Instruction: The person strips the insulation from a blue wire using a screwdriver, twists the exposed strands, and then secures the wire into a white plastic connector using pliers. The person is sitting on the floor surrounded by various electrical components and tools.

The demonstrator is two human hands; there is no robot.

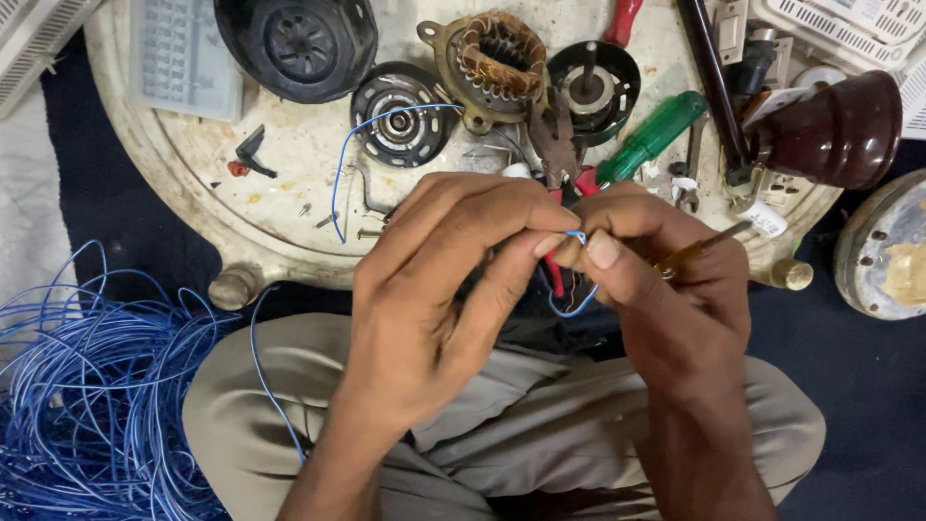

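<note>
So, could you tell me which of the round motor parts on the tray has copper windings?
The stator at the top centre: coppery-brown wire coils ring its open middle. The black dome housing, ribbed disc and cup with a shaft show none.

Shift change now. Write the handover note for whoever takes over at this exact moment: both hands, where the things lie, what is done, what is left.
Left hand: fingertips pinch the thin blue wire.
Right hand: pinches the same wire and holds an amber-handled tool.
On the round tray: copper-wound stator, green screwdriver, red-handled pliers, a loose blue wire piece.
Blue wire tangle on the floor, left.
Done: wire in hand, bent into a loop.
Left: wire joined to nothing visible.
</note>
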